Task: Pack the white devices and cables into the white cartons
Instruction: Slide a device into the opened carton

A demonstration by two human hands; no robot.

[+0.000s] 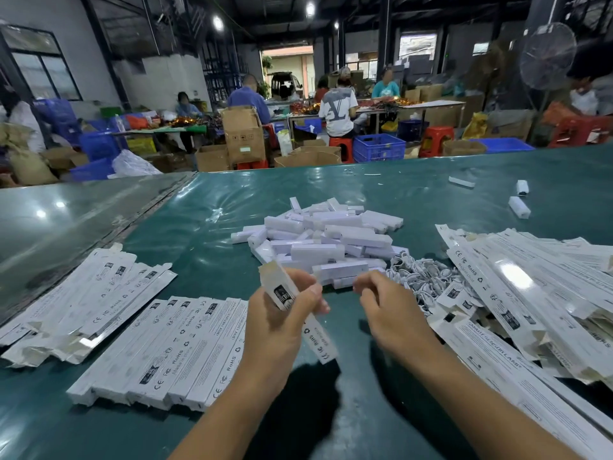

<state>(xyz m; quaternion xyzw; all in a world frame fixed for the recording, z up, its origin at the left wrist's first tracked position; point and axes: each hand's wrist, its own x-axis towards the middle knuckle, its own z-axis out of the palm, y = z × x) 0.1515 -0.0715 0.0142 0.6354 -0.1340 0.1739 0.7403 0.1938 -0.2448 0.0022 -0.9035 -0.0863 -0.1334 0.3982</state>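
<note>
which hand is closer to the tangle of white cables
Right. The right hand hovers just beside the cable pile; the left hand, holding a carton, is farther away.

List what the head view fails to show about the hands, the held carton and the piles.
- Right hand: motion-blurred; whether it holds anything is unclear.
- Held carton: its middle is hidden by the left hand; contents unseen.
- Flat carton pile: cut off by the right edge.
- Cable heap: partly under cartons.
- Carton print: mostly too small.

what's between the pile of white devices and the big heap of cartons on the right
A tangle of white cables lies there, touching the device pile on its left and running under the edge of the carton heap. The head view shows this.
</note>
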